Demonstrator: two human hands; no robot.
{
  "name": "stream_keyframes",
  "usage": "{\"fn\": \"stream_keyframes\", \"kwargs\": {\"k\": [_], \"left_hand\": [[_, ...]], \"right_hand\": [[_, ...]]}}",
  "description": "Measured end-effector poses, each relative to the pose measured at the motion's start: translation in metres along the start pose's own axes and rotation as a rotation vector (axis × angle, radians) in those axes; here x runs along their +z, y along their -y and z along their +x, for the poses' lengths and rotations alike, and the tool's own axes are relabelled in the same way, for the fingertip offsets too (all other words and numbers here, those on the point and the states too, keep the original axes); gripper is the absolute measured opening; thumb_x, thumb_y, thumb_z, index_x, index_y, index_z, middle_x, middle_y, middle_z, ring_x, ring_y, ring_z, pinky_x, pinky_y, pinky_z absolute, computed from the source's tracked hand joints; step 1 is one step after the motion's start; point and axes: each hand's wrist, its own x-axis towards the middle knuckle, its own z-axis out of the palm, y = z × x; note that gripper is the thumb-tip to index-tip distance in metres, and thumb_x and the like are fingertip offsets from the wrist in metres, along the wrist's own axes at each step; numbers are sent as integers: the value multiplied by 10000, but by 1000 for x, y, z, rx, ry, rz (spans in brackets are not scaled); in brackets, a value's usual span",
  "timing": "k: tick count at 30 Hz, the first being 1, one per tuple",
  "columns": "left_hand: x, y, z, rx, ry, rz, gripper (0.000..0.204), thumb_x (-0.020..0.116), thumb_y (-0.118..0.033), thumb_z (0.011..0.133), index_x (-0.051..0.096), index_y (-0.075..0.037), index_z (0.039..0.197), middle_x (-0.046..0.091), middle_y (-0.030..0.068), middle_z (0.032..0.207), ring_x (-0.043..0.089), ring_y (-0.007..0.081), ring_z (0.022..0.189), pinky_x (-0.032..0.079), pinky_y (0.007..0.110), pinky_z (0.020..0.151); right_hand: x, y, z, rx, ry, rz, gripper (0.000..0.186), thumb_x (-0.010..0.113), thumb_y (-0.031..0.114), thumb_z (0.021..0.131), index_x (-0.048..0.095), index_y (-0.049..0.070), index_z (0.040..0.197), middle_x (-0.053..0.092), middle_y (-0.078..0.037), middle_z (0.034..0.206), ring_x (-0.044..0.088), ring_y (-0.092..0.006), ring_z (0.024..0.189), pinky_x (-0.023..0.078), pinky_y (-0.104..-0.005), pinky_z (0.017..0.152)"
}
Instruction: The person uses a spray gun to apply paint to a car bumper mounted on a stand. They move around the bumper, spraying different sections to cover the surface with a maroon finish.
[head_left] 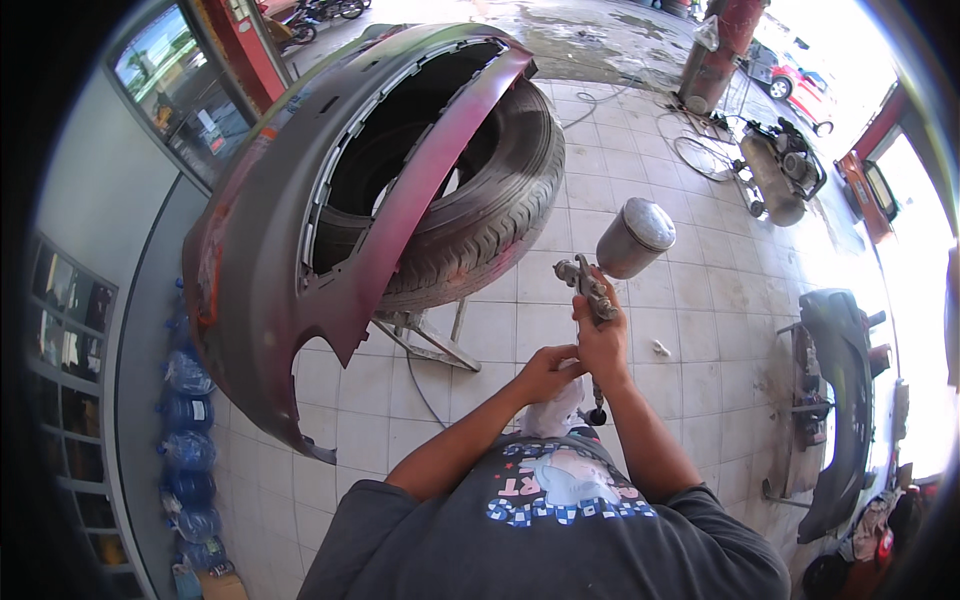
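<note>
My right hand (pixel 603 345) grips a metal spray gun (pixel 592 288) with a round steel cup (pixel 636 236) on top, held upright in front of my chest. Just left of the gun's handle, my left hand (pixel 548 372) closes on a white cloth (pixel 556 410) that hangs down below it. A car bumper (pixel 270 260), grey with red patches, rests on stacked black tyres (pixel 500 190) on a metal stand to my left, apart from both hands.
A second dark bumper (pixel 840 400) leans on a stand at the right. An air compressor (pixel 780 170) and coiled hoses lie on the tiled floor at the back right. Blue water bottles (pixel 188 430) line the left wall by shelves.
</note>
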Motion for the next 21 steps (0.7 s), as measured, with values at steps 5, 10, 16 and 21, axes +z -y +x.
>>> {"fn": "stream_keyframes", "kwargs": {"k": [5, 10, 16, 21], "left_hand": [[16, 14, 10, 75, -136, 84, 291, 678, -146, 980, 686, -1, 1232, 729, 31, 1090, 621, 83, 1013, 506, 294, 912], [23, -6, -22, -58, -238, 222, 276, 710, -223, 960, 726, -5, 1128, 727, 43, 916, 654, 133, 847, 519, 296, 817], [20, 77, -102, -166, -575, -351, 236, 649, -181, 942, 665, -9, 1102, 660, 57, 811, 625, 141, 694, 523, 304, 657], [33, 122, -166, -319, -687, -1114, 257, 637, -185, 893, 606, -30, 1095, 677, 134, 887, 694, 292, 723, 592, 376, 678]], "right_hand": [[-16, 6, -1, 53, 93, 4, 512, 654, 84, 991, 525, 118, 1485, 690, -54, 1130, 571, -100, 928, 481, -251, 815], [-32, -1, -8, 8, 239, 9, 489, 640, 91, 996, 529, 74, 1472, 692, -46, 1069, 563, -86, 867, 480, -250, 771], [-21, 6, -42, 35, 438, 14, 452, 638, 120, 1003, 549, 20, 1434, 677, -31, 985, 566, -86, 851, 486, -251, 765], [-2, 10, -90, 52, 463, -40, 455, 671, 167, 991, 574, 22, 1410, 677, -25, 972, 566, -81, 851, 485, -253, 756]]}}
